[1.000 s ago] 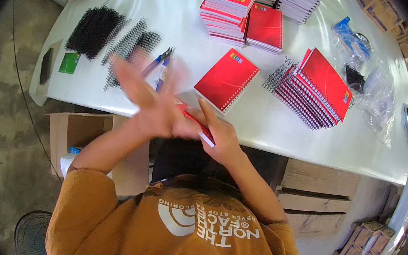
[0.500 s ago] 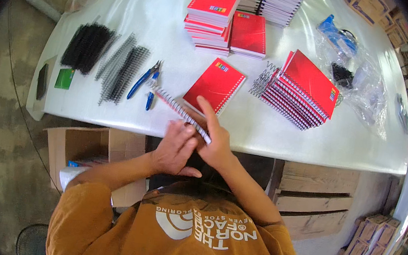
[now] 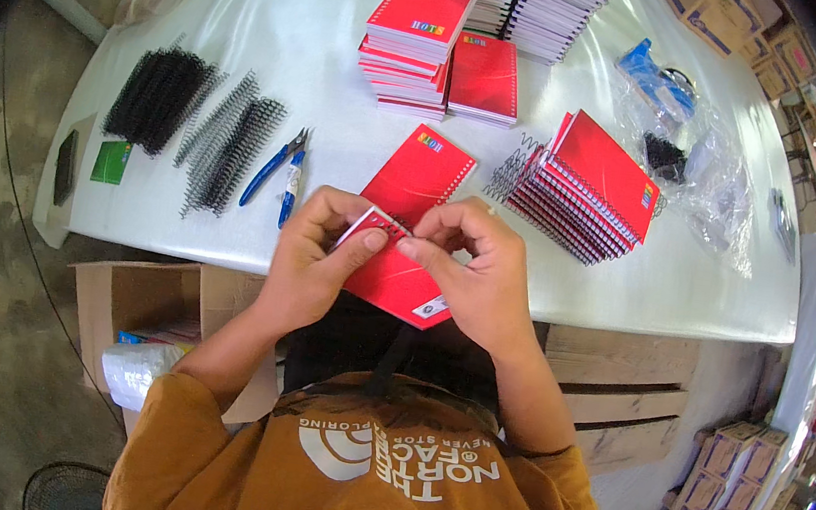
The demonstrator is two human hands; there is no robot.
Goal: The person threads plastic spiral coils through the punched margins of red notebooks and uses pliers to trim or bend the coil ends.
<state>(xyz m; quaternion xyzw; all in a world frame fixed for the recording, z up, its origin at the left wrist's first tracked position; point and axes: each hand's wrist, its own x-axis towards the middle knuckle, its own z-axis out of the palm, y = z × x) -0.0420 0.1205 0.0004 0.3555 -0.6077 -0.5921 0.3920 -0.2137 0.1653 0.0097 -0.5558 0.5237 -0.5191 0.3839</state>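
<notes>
One red spiral notebook point(image 3: 387, 278), flipped from edge-on to cover-up, 4 o'clock from blue-handled cutters point(image 3: 271, 171). Left hand point(image 3: 307, 255) pinches its upper edge; right hand's point(image 3: 477, 267) fingertips nearly together there, hold unclear: likely binding-end work now.

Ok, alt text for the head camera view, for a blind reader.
A person's left hand and right hand hold a red notebook at the near edge of a white table. Dark coils and blue-handled pliers lie to the left; stacked red notebooks sit beyond.
</notes>
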